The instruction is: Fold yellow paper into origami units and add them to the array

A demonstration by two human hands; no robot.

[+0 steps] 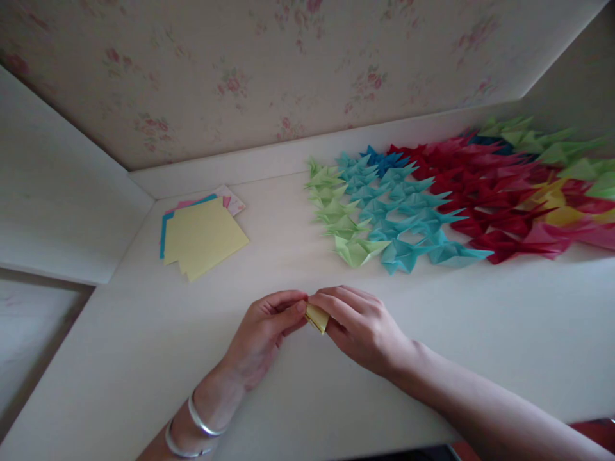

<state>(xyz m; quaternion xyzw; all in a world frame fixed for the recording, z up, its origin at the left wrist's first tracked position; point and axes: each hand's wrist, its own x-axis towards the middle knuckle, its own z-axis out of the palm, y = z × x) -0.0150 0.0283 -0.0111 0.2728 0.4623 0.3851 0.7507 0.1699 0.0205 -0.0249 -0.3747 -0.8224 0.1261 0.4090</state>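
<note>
A small folded piece of yellow paper (318, 318) is held between my two hands, a little above the white table. My left hand (266, 326) pinches its left corner between thumb and fingers. From the other side my right hand (358, 323) grips the paper, fingers bent over its top and right edge. Part of the paper is hidden behind the fingers. Beyond my left hand lies a stack of yellow paper sheets (206, 237), with blue and pink sheets showing beneath.
Rows of folded paper cranes fill the back right: light green (358, 250), turquoise (403, 255), red (500, 243) and others. A white ledge (230, 168) and floral wall (240, 83) bound the back of the table (144, 358). A white panel (62, 179) stands at left.
</note>
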